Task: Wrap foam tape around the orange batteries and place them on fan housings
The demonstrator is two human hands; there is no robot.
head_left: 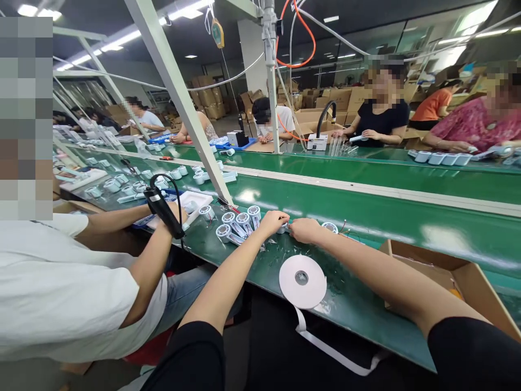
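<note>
Co-worker on your left: a person in a white shirt (52, 282) sits beside you, one hand wrapped round a black corded tool (163, 209) above a white tray (195, 200); that hand is not yours.

Finished-looking pieces: a cluster of small round white parts (238, 222) lies on the green belt (366, 203) just left of your left hand, several with a pale strip already hanging off them. I'd judge these as done, though the detail is too small to be sure.

Your left hand (273, 220): fingers curled down and pinched on a small white part (282, 228) at the belt edge; the part is mostly hidden under them.

Your right hand (305, 230): fingers bent and closed, fingertips meeting the left hand's over the same piece; what it pinches I cannot tell.

Piece in hand: it sits between your two hands, on the belt, touching both. It seems to be mid-work.

Next piece: another round part (330, 227) with thin wires waits just right of your right hand, apparently untouched.

Tape roll (302, 281): lies flat near you, between your forearms, its loose tail trailing off the bench edge; plenty is left on it.

Cardboard box (456, 277): open at far right, contents unclear.
</note>
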